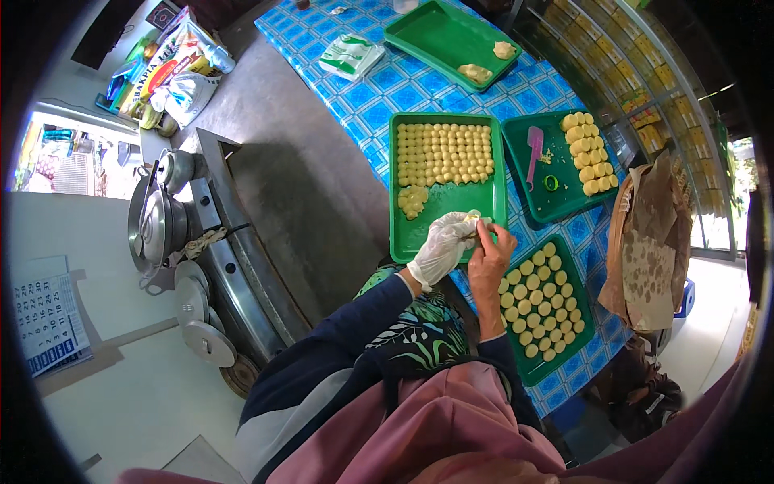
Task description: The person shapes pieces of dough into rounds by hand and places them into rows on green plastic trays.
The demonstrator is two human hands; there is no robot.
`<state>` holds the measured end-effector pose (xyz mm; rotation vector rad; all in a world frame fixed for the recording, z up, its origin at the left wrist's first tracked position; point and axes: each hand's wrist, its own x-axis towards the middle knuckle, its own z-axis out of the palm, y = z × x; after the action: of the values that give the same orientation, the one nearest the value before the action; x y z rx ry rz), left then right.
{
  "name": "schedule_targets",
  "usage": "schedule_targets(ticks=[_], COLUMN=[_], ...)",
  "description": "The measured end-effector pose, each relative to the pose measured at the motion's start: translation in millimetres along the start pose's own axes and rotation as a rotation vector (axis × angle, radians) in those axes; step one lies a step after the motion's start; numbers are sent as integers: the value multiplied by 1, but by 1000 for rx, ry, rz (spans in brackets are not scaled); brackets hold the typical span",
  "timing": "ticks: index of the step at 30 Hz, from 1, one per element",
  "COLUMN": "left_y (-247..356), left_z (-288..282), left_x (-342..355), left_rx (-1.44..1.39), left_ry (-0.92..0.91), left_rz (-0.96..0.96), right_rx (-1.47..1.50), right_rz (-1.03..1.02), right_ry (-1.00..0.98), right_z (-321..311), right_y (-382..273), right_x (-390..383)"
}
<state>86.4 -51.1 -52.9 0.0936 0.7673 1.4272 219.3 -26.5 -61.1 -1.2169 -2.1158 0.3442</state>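
A blue checked cloth (326, 44) covers the table in this kitchen, and a metal stove (254, 262) stands across the floor, well off to the left of the fingers. The left hand (445, 244), in a thin white glove, has its fingers closed on a small pale piece (474, 218), which sits right at the fingertips, partly hidden. The bare right hand (492, 256) touches it from the other side, its fingers bent; whether they grip it too, I cannot tell.

Just under the fingers is a green tray (451, 200); beyond them, it holds rows of dough balls (443, 152), with a flattened dough lump (413, 202) nearer, to their left. Right of and beyond the fingers, a second tray (556, 129) carries a pink scraper (534, 148), a green ring (551, 183) and stacked cakes (588, 149). Nearer the person than the fingers, to the right, flat rounds (544, 308) fill another tray (536, 371).
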Motion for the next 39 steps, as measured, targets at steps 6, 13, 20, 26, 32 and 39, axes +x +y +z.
schedule_targets(ticks=[6,13,20,26,32,39], left_y=[3,-40,29,44,58,36], left_z=[-42,-98,-34,-81,-95,-70], left_x=[0,26,16,35,73,78], left_rx=[-142,-37,-243,-194,-299,-222], left_ry=[-86,-99,-255,-210,-377,-418], left_rz=[58,179,66,31,11,-107], right_rx=[526,1048,839,869,723,650], right_rz=[98,58,450,-99,117,112], right_ry=[-136,-679,-606,-863,-743,-610], right_z=[23,122,158,177,147,133], right_y=[-36,-150,-118,-143,-123,-124], right_x=[79,216,286,285,255,257])
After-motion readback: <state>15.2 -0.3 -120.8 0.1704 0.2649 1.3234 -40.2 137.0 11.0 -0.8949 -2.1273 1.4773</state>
